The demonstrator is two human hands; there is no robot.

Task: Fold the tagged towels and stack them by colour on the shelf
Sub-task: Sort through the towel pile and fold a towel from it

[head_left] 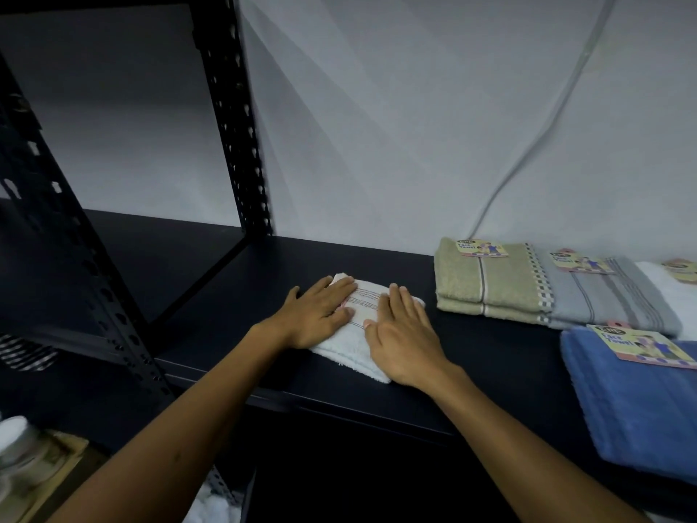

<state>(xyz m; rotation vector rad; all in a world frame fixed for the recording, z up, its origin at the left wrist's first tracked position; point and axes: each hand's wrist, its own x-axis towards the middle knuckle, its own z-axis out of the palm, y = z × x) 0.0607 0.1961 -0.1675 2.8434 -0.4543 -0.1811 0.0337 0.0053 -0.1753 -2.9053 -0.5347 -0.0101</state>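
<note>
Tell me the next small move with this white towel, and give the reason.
Probably lift both palms and slide the folded white towel right, toward the white towel at the row's far end. The left hand and right hand press it flat on the shelf, apart from the green, grey and blue towels.

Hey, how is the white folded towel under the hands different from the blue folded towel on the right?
The white folded towel is pressed flat under the left hand and right hand; the blue folded towel lies untouched. A paper tag shows on top of the blue towel, none plainly on the white. The white one has thin reddish stripes; the blue looks plain. Both are folded and lie on the dark shelf.
</note>
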